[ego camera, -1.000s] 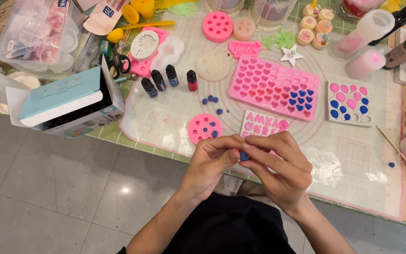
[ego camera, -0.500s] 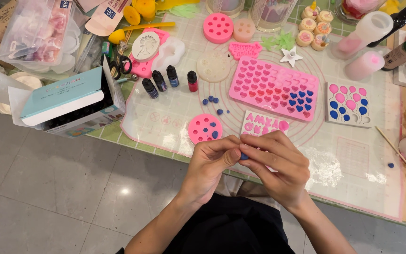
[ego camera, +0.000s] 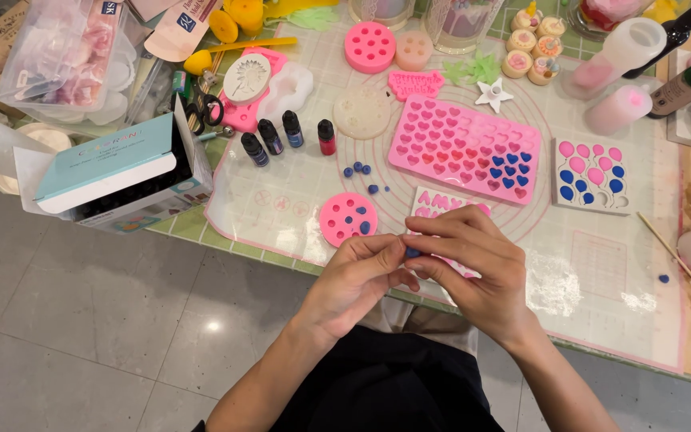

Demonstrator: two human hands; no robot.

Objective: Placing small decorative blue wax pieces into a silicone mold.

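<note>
My left hand and my right hand meet at the table's near edge, fingertips pinched together on a small blue lump of clay. Just beyond them lies a pink letter mould, partly hidden by my right hand. A round pink mould with a few blue pieces in its holes sits left of it. Farther back is a large pink heart mould, some hearts filled blue and red. Loose blue balls lie on the clear mat.
A white balloon mould sits at right, a wooden stick beyond it. Several small dye bottles stand at centre left. An open teal box and a plastic tub crowd the left; jars and moulds line the back.
Both hands stay together over the table edge and have shifted slightly; the fingers keep working the small blue piece between them.
</note>
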